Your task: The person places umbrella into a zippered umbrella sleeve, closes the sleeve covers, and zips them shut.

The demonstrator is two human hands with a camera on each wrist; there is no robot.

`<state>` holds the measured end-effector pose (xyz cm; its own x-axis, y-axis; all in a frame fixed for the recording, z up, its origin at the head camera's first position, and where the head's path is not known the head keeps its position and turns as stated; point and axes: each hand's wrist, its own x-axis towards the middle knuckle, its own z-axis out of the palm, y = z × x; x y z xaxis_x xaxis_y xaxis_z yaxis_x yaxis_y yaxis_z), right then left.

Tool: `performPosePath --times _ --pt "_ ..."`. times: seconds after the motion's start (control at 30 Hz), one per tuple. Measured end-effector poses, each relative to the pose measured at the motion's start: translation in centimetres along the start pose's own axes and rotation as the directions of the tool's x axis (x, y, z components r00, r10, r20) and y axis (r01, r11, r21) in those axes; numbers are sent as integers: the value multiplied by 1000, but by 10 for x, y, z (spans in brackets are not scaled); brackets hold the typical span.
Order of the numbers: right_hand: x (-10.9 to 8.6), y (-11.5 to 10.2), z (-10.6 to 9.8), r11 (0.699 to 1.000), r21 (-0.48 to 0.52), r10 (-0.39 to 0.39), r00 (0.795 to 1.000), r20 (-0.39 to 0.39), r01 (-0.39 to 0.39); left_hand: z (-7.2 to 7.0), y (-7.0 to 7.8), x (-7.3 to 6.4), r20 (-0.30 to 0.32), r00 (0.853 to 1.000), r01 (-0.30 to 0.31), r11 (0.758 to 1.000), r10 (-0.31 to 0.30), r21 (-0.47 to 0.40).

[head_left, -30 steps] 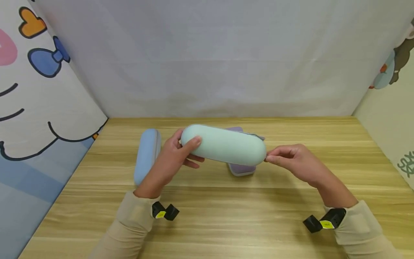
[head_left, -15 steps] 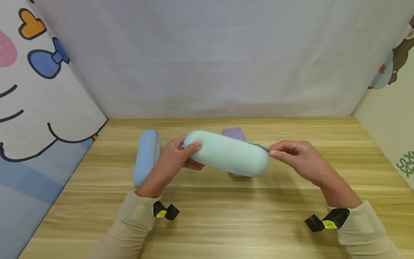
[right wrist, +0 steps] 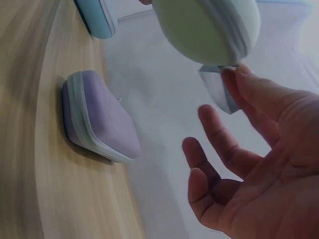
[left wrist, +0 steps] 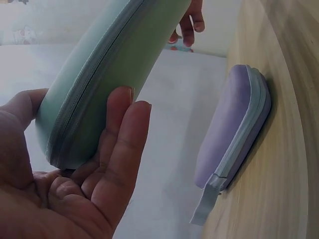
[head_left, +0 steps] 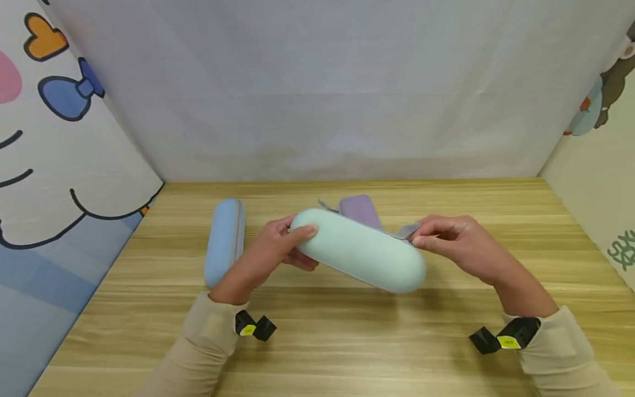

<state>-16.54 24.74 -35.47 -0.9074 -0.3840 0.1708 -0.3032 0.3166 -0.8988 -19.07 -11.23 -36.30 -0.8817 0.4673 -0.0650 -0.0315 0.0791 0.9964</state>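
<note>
A mint green zippered case (head_left: pixel 359 251) is held above the table, its right end tilted down in the head view. My left hand (head_left: pixel 278 242) grips its left end, thumb on top and fingers underneath. In the left wrist view a zip (left wrist: pixel 82 92) runs along the case's side. At the other end my right hand (head_left: pixel 453 237) pinches the zip's end beside a short grey strap (right wrist: pixel 218 89), between thumb and index finger. The pull itself is hidden by the fingertips. Behind the mint case lies a purple zippered case (head_left: pixel 359 209), partly covered in the head view.
A blue zippered case (head_left: pixel 225 240) lies on the wooden table (head_left: pixel 317 342), left of my left hand. A pale cloth backdrop (head_left: pixel 317 94) rises behind the table. Cartoon-printed panels (head_left: pixel 74 149) stand at the sides.
The mint case has moved right and lower, its right end dipping further. My right hand has stayed pinched at its zip end, shifting slightly right. More of the purple case and its strap shows.
</note>
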Motion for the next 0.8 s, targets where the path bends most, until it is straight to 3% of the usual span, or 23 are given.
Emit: performPosePath --times 0.17,0.27,0.4,0.47,0.53,0.63,0.8 --pt "-2 -6 -2 996 -17 85 995 41 -85 4 0 1 44 999 21 999 -22 35" --pt "-2 -8 6 992 4 124 981 150 -126 12 -3 0 78 996 25 996 -32 90" --pt "-2 -10 26 987 38 127 916 380 -153 24 -6 -1 113 993 19 989 -35 145" --pt "-2 -12 34 989 42 110 891 441 -143 29 -6 -1 118 992 21 988 -39 152" --pt "-2 -13 39 990 42 98 885 455 -132 31 -7 -1 119 992 22 988 -41 154" --pt "-2 -14 39 990 26 116 902 416 -139 32 -8 -1 113 993 25 989 -42 148" --pt "-2 -12 22 969 31 223 916 332 -247 29 -7 0 123 990 50 986 -70 156"
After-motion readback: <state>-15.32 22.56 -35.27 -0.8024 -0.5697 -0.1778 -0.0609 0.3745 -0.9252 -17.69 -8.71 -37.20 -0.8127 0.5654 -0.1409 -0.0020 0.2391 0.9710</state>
